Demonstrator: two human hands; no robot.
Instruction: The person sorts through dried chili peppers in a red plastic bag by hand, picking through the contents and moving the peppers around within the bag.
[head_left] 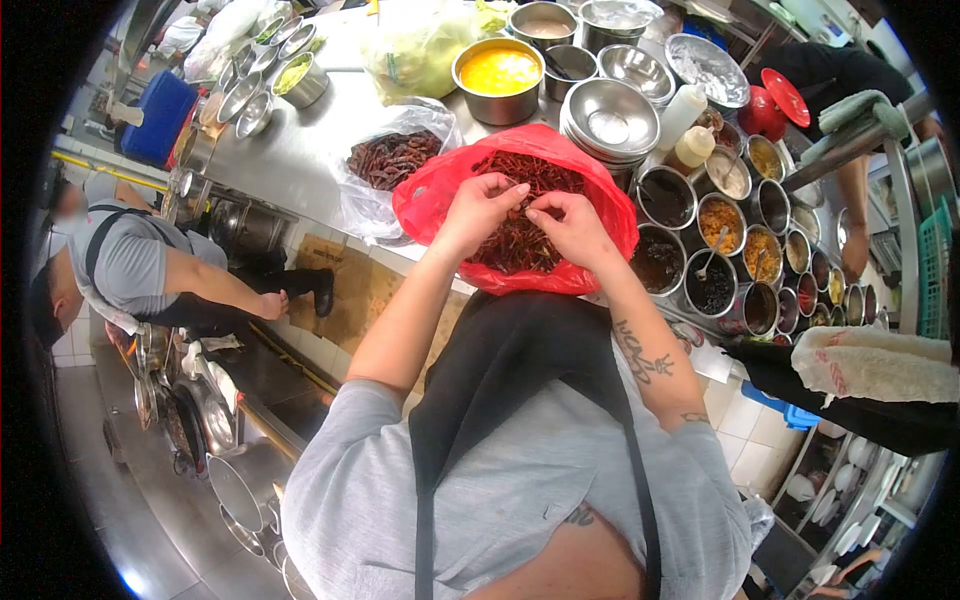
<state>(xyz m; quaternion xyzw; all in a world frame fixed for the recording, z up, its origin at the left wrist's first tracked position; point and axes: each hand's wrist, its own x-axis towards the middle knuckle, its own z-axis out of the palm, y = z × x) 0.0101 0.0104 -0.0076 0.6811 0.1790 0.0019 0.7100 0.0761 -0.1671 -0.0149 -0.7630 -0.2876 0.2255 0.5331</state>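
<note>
A red plastic bag lies open at the edge of the steel counter, filled with dried red chilies. Over its middle, my left hand pinches a small dark red piece, apparently a chili, between its fingertips. Just to the right, my right hand has its thumb and fingers pressed together close to the left fingertips; what it holds is too small to make out. Left of the red bag, a clear bag holds darker dried chilies.
Behind the bags stand a pot of yellow liquid, stacked steel bowls and a bag of greens. Several sauce containers line the right side. One co-worker stands at the left; another person's arm reaches in at the right.
</note>
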